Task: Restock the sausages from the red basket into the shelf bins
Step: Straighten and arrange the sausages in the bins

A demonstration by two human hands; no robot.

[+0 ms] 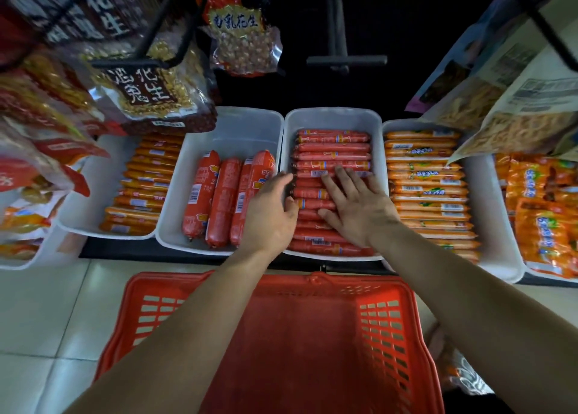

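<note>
The red basket [387,329] sits on the floor below me, and its visible inside holds no sausages. On the shelf, a white bin [331,116] is filled with thin red sausages [333,147] stacked crosswise. My right hand [356,207] lies flat on that stack, fingers spread. My left hand [272,213] rests against the bin's left wall, fingers curved over the rim between this bin and the one to its left. That left bin [240,125] holds three thick red sausages [223,201] lying lengthwise.
Further white bins hold orange sausage sticks at the left [144,188] and right [428,188], with orange multipacks [544,213] at the far right. Hanging peanut bags [150,91] and snack packs [500,94] overhang the bins from above. Pale floor tiles [47,313] surround the basket.
</note>
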